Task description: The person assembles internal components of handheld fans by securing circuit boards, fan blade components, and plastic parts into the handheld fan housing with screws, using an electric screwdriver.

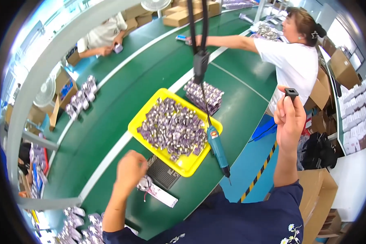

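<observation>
Raised at the right, my right hand [290,122] pinches a small black square block [291,93] with an opening in its upper face. My left hand [130,170] hovers over the green table with its fingers curled together; what is in them, if anything, is hidden. Beside it lies a black perforated screw tray [160,171], with small bright pieces along one side. A white strip-shaped part with a round end [162,195] rests just nearer to me. A yellow bin [186,164] beyond the tray is heaped with small purple-and-silver parts [171,126].
A teal electric screwdriver [218,148] hangs on a cord over the bin's right edge, bit downward. Stacked purple-and-white parts [205,95] stand behind the bin. At the far right a co-worker in white [293,61] reaches across the table; another person [103,36] works at the far left.
</observation>
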A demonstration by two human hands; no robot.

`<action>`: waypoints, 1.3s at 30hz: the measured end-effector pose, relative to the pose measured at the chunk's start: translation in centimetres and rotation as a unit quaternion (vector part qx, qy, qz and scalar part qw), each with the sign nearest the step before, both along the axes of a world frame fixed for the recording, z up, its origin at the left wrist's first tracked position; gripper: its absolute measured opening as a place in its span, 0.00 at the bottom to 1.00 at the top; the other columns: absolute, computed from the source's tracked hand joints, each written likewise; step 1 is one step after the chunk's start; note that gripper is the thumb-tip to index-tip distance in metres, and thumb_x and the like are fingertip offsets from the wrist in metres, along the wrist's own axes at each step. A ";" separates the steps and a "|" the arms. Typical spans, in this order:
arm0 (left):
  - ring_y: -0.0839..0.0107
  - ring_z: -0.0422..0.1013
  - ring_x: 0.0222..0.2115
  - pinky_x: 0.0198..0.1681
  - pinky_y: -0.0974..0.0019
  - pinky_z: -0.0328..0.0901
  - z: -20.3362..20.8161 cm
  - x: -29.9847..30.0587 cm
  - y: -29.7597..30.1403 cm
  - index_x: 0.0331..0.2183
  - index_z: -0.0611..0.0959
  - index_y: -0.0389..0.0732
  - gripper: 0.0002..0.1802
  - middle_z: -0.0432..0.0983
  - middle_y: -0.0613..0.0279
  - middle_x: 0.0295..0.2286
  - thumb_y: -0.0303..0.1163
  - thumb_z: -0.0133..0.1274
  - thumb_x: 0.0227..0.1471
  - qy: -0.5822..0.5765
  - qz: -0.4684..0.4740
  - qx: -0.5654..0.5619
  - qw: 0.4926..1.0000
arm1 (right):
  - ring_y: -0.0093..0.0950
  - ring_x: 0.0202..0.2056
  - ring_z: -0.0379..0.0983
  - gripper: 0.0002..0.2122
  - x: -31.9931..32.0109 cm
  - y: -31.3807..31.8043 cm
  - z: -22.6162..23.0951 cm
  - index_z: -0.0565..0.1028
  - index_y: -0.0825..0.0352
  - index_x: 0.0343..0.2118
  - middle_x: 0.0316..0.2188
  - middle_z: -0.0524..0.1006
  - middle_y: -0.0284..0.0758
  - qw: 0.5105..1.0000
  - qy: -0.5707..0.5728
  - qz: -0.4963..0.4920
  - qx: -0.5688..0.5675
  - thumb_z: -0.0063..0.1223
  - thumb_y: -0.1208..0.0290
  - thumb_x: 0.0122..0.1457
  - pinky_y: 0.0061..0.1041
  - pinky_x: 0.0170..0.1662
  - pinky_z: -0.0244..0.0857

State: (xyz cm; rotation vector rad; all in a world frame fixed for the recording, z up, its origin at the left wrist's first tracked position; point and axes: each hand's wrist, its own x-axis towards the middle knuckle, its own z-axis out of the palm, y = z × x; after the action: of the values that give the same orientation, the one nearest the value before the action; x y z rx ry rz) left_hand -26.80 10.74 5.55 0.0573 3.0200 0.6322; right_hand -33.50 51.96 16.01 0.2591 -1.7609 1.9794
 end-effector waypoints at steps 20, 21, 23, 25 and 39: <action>0.75 0.77 0.28 0.26 0.72 0.71 18.3 -6.5 14.2 0.41 0.78 0.36 0.19 0.79 0.60 0.30 0.29 0.65 0.47 0.398 -0.089 0.291 0.866 | 0.09 0.25 0.53 0.20 -1.3 -8.2 4.7 0.65 0.69 0.61 0.28 0.66 0.23 0.956 0.058 0.281 0.068 0.39 0.65 0.70 0.10 0.25 0.48; 0.74 0.78 0.28 0.26 0.72 0.71 18.0 -6.4 14.1 0.41 0.78 0.36 0.18 0.80 0.59 0.29 0.28 0.65 0.48 0.434 -0.083 0.268 0.856 | 0.09 0.25 0.53 0.20 -1.0 -8.3 4.5 0.65 0.69 0.61 0.28 0.66 0.23 0.955 0.054 0.283 0.062 0.39 0.65 0.70 0.10 0.25 0.48; 0.73 0.79 0.29 0.26 0.72 0.71 18.2 -5.5 14.4 0.41 0.78 0.36 0.17 0.80 0.58 0.28 0.28 0.64 0.49 0.397 -0.065 0.301 0.865 | 0.10 0.26 0.55 0.20 -0.9 -7.4 3.9 0.65 0.71 0.60 0.30 0.68 0.25 0.937 0.008 0.349 -0.009 0.41 0.66 0.69 0.11 0.27 0.52; 0.74 0.79 0.29 0.27 0.72 0.72 19.1 -3.5 14.8 0.41 0.78 0.34 0.15 0.80 0.58 0.28 0.27 0.61 0.51 0.362 -0.050 0.333 0.869 | 0.11 0.27 0.57 0.21 -0.6 -7.1 3.2 0.65 0.72 0.60 0.33 0.70 0.26 0.944 0.045 0.326 0.024 0.42 0.66 0.69 0.11 0.29 0.54; 0.80 0.72 0.32 0.32 0.74 0.69 20.4 -4.5 16.3 0.40 0.82 0.35 0.12 0.79 0.64 0.35 0.32 0.57 0.56 0.143 -0.188 0.520 0.821 | 0.15 0.28 0.66 0.17 2.0 -6.0 2.1 0.70 0.75 0.54 0.37 0.78 0.35 0.947 0.024 0.319 -0.030 0.50 0.70 0.66 0.15 0.31 0.62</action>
State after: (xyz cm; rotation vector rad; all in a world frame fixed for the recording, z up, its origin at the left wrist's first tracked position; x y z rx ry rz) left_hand -31.30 27.07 25.99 0.8094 2.3225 2.2264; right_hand -31.53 45.94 18.13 0.9493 -1.7157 2.4213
